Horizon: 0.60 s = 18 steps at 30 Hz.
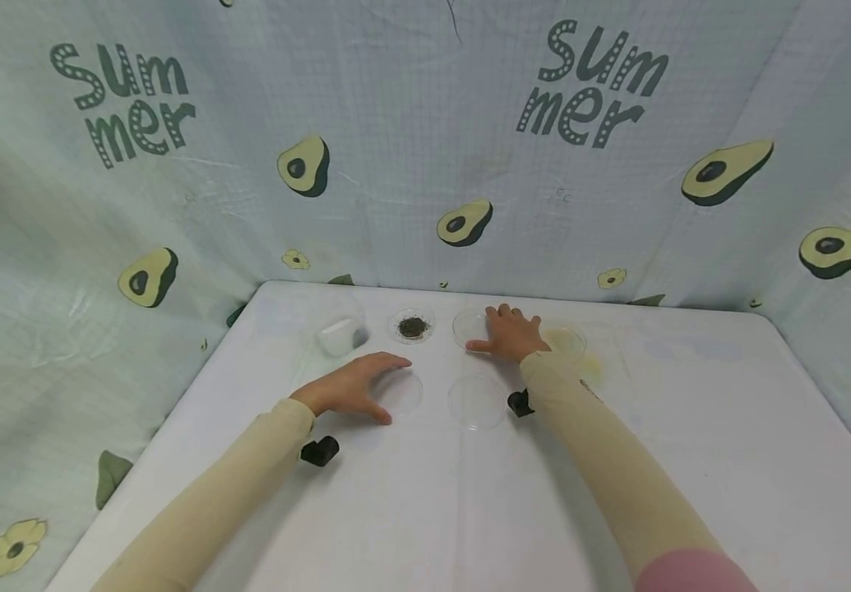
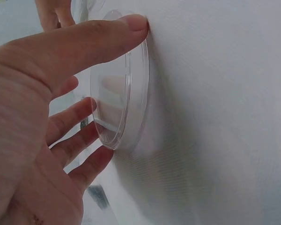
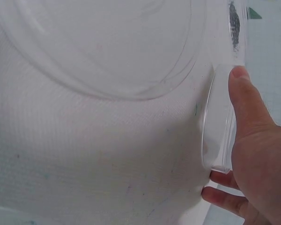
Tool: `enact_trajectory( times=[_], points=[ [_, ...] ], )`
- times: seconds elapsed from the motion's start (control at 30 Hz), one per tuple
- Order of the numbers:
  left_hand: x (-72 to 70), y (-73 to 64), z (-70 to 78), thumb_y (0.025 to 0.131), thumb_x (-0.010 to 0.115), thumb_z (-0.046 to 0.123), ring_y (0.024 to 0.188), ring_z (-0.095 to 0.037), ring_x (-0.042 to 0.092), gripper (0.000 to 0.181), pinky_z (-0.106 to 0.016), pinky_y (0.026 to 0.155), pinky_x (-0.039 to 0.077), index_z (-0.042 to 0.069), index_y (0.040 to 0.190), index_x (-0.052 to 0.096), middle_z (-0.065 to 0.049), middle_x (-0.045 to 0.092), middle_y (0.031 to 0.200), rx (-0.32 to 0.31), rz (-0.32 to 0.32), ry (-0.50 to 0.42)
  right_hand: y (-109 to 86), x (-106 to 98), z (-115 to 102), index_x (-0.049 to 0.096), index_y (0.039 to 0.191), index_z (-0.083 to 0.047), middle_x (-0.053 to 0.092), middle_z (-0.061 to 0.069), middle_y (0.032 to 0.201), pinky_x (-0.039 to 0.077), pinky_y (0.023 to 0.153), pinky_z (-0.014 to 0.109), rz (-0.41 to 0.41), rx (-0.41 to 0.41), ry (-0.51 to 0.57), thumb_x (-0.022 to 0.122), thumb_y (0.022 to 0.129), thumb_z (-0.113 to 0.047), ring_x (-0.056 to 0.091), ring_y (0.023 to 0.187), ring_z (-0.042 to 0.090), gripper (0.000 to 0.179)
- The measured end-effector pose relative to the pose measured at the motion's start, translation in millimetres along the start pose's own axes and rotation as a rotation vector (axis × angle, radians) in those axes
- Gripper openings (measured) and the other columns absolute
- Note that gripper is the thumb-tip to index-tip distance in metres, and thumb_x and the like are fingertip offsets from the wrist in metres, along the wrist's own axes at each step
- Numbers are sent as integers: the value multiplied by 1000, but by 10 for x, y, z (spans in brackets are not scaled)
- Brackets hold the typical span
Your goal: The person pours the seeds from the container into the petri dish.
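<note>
Thumb and fingers of my left hand (image 1: 354, 386) span a clear petri dish (image 2: 110, 89) at the table's middle, the thumb on its near rim and fingertips at the opposite edge. Farther back, my right hand (image 1: 510, 333) holds another clear petri dish (image 3: 218, 122) by its sides, thumb at the left and fingers around the far and right edge. Between the two forearms lies a third clear dish (image 1: 478, 403), which fills the upper part of the right wrist view. No contents show in these three dishes.
A petri dish with dark dried flakes (image 1: 413, 327) stands at the back. Left of it is a clear container with something white (image 1: 339, 335). Right of my right hand, partly behind the wrist, lies a dish with yellowish contents (image 1: 566, 337). A printed curtain (image 1: 395, 123) borders the white table (image 1: 410, 510).
</note>
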<state>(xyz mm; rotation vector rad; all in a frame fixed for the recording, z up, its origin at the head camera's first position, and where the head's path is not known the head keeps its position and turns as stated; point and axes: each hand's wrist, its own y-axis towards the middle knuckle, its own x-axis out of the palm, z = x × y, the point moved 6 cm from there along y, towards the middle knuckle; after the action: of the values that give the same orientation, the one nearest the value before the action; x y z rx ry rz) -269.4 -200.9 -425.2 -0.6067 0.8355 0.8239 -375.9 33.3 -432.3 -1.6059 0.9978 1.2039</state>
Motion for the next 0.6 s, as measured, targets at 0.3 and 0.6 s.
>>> enact_trajectory(
  times=[0.3, 0.6],
  points=[
    [-61, 58, 28, 72, 85, 26, 140, -30, 36, 83, -47, 116, 30, 12, 143, 44, -10, 43, 148, 0, 36, 81, 7, 10, -4, 33, 148, -4, 42, 21, 145, 27, 108, 71, 19, -9, -19, 58, 86, -65, 41, 135, 39, 91],
    [-152, 116, 37, 76, 83, 27, 140, -33, 35, 79, -49, 114, 33, 12, 144, 44, -15, 38, 150, -21, 105, 87, -2, 7, 1, 34, 148, -4, 44, 21, 144, 28, 107, 70, 27, -5, -35, 57, 86, -65, 42, 134, 38, 90]
  ],
)
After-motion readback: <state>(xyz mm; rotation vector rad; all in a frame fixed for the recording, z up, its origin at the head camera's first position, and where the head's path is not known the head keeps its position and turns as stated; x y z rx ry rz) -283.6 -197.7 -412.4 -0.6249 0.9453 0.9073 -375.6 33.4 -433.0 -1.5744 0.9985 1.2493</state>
